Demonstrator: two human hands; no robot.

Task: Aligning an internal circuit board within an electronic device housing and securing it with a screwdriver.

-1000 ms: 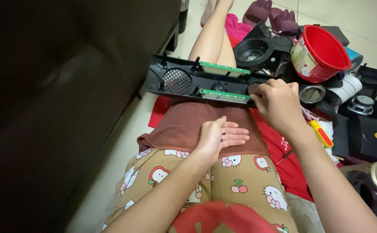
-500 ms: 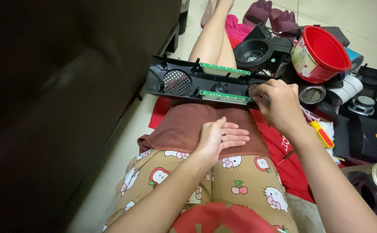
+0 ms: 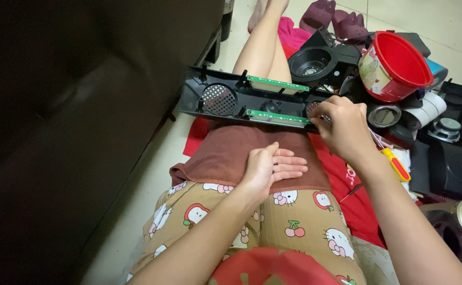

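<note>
A dark sofa fills the left side, beside the floor where the person sits. Across the person's lap lies a brown towel, and over the thighs, just beyond the towel, rests a long black panel with a round mesh grille and two green circuit strips.

To the right stands a clutter of parts: a black speaker housing, a tilted red bowl, another black box and a loose small speaker. A red cloth lies under the right leg. A screwdriver with a yellow and red handle lies on it, just beside the right wrist.

The right hand is closed at the panel's right end, fingertips pinched on something too small to tell. The left hand lies open and flat on the towel, holding nothing, fingers pointing right.
</note>
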